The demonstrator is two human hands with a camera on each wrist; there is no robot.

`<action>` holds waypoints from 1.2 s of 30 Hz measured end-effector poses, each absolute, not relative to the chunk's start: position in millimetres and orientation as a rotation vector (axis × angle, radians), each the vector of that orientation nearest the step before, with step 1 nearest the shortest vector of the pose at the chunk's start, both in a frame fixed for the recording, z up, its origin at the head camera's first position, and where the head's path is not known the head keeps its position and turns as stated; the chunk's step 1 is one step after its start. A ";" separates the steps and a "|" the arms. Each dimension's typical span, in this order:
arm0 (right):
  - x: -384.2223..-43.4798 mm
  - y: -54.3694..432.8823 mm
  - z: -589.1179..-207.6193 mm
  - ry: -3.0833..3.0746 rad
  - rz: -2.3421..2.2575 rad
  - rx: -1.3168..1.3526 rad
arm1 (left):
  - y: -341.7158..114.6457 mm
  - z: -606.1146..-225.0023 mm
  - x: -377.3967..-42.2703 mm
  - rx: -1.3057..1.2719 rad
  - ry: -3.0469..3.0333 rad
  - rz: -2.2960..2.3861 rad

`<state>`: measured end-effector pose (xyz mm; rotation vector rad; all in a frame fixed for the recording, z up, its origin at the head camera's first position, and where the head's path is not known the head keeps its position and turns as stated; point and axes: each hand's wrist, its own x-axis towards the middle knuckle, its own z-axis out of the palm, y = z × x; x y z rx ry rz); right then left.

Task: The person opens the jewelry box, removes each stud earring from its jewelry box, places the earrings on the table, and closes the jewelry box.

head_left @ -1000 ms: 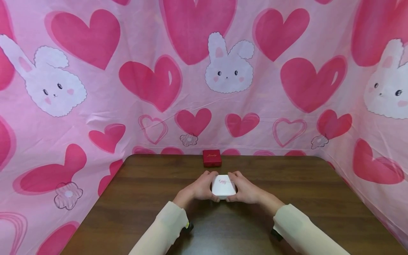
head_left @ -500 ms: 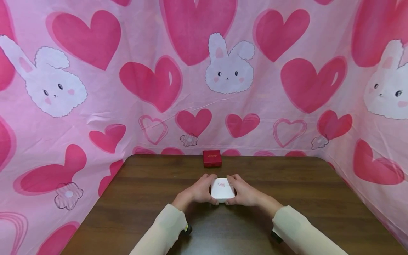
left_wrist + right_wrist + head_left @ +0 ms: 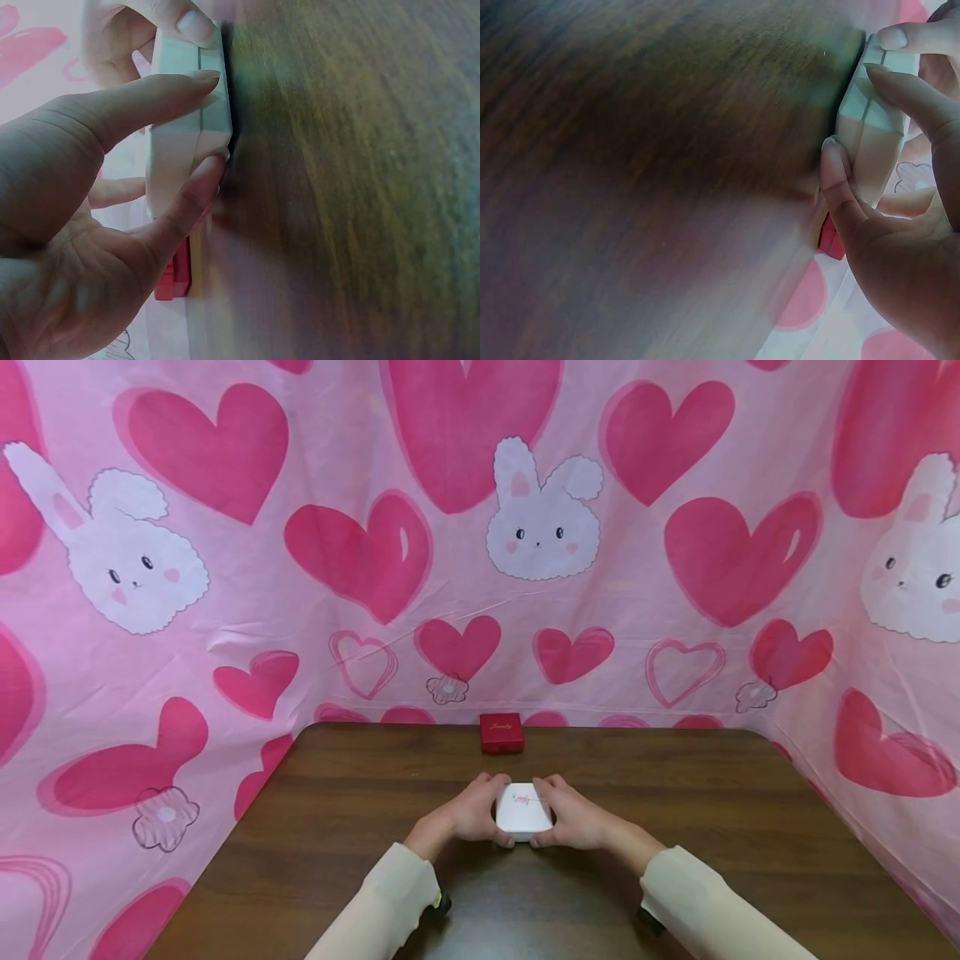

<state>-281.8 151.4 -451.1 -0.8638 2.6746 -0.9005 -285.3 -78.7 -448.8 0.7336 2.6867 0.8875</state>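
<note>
Between both hands is a small white box (image 3: 523, 817) with rounded corners and a pink print on its lid. My left hand (image 3: 472, 812) grips its left side, thumb at the near edge and fingers toward the far side. On the right side my right hand (image 3: 576, 815) grips it in mirrored fashion. The left wrist view shows a seam around the wall of the white box (image 3: 174, 154), with the thumb lying over that seam. In the right wrist view the box (image 3: 876, 150) sits low, right at the tabletop. The palms hide parts of its sides.
A red box (image 3: 502, 733) with gold lettering stands at the table's far edge, behind the white one. Beneath everything is a dark brown wooden table (image 3: 360, 827). A pink cloth (image 3: 450, 577) with hearts and rabbits hangs along its back and sides.
Both hands have brought the white box slightly toward the person and lower, keeping their grip on it. The red box has stayed in place.
</note>
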 end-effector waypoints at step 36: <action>-280.9 137.5 -445.4 2.756 -0.698 -1.026 | -91.3 -451.4 -283.4 0.743 2.548 0.981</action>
